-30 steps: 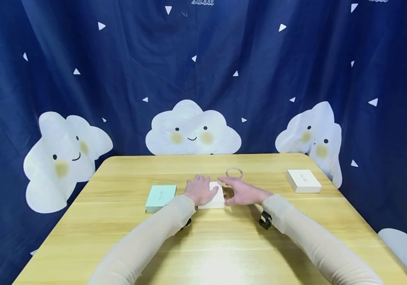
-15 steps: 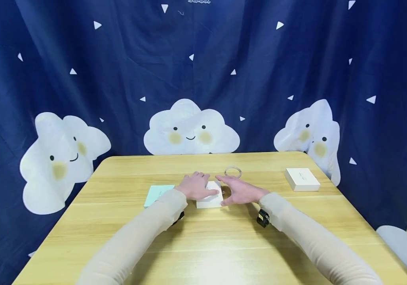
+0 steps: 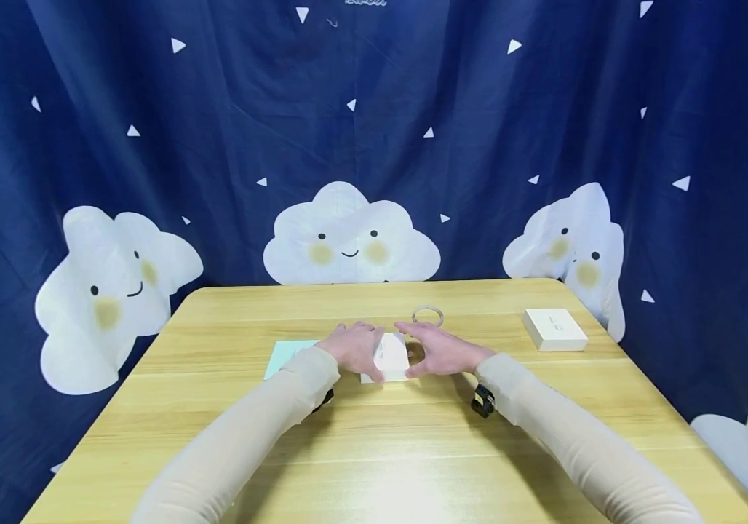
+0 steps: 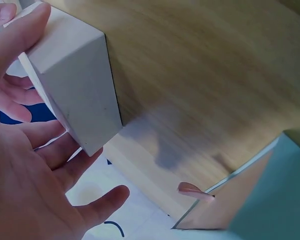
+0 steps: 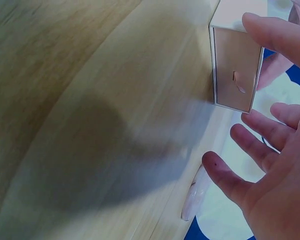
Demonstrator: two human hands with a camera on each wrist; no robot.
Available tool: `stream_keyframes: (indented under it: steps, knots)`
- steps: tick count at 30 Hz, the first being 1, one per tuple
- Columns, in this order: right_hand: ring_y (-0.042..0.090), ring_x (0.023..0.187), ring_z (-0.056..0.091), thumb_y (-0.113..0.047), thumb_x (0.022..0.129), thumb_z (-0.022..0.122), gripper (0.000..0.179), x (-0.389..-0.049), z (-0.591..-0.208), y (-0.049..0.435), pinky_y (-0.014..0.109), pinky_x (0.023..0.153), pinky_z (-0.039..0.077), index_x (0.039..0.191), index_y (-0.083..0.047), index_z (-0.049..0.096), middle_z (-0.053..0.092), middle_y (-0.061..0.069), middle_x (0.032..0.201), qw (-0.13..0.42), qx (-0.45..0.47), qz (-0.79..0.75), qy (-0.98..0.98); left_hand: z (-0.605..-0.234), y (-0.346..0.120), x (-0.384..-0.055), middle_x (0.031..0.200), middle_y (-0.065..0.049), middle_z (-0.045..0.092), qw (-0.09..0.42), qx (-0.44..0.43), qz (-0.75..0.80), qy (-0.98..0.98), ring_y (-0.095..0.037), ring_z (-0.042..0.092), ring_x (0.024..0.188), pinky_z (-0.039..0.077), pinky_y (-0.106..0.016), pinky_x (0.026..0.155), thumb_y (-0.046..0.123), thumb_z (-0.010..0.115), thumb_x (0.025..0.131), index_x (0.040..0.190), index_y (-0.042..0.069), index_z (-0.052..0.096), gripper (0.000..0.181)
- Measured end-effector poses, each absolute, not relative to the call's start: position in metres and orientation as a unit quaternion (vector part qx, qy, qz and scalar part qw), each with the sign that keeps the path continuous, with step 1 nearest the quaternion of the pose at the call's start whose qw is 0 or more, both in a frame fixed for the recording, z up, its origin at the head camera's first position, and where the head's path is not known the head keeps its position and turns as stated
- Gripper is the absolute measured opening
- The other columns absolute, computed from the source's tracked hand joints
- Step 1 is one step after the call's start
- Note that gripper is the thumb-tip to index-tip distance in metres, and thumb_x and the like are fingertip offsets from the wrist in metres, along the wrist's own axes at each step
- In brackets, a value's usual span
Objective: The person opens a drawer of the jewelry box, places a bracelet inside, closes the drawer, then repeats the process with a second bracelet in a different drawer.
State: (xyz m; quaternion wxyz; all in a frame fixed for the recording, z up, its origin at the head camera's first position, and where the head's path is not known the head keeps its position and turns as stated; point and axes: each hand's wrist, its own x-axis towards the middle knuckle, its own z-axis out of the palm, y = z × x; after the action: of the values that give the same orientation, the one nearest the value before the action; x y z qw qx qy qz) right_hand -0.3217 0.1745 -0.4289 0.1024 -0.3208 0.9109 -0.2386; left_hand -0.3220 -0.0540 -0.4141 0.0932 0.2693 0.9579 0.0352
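Observation:
A white drawer-style box (image 3: 391, 355) lies mid-table between both hands. In the right wrist view its end shows a pinkish drawer front (image 5: 236, 67) with a small pull tab. My left hand (image 3: 353, 349) holds the box's left part, thumb at the near edge and fingers at the far side. At the right end, my right hand (image 3: 447, 351) spans the box, thumb at the near corner and fingertips at the far corner; its other fingers are spread. Just behind the right hand lies a pale pink bangle (image 3: 439, 322).
Left of the hands sits a mint-green box (image 3: 284, 355), partly covered by the left sleeve; its pink end and tab (image 4: 195, 192) show in the left wrist view. Another white box (image 3: 556, 330) stands at the right. The wooden table (image 3: 374, 444) ends before a blue cloud-patterned curtain (image 3: 374, 145).
My left hand has shifted left, its thumb going from the top of the white box to the near edge. The right hand stays at the box's right end. The view has shifted slightly.

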Motion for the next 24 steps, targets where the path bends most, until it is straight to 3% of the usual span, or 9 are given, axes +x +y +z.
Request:
stream_keyframes:
  steps: [9, 24]
  knots:
    - [0.034, 0.152, 0.023, -0.039, 0.083, 0.083, 0.098, -0.322, -0.431, 0.172, 0.054, 0.121, 0.026, 0.160, -0.013, 0.027, 0.032, 0.002, 0.164, 0.092, -0.328, -0.243, 0.908, -0.416, -0.060, -0.328, 0.131, -0.002, 0.061, 0.087, 0.271, 0.039, 0.958, -0.024, 0.051, 0.124, 0.040, -0.056, 0.106, 0.056, 0.089, 0.063, 0.144, 0.016, 0.052, 0.098]
    - [0.028, 0.147, 0.036, -0.047, 0.080, 0.083, 0.100, -0.324, -0.435, 0.152, 0.052, 0.116, 0.035, 0.159, -0.014, 0.031, 0.039, 0.001, 0.160, 0.049, -0.351, -0.209, 0.912, -0.409, -0.082, -0.322, 0.145, -0.005, 0.056, 0.096, 0.262, 0.048, 0.959, -0.028, 0.044, 0.136, 0.034, -0.060, 0.110, 0.055, 0.090, 0.062, 0.150, 0.013, 0.047, 0.107]
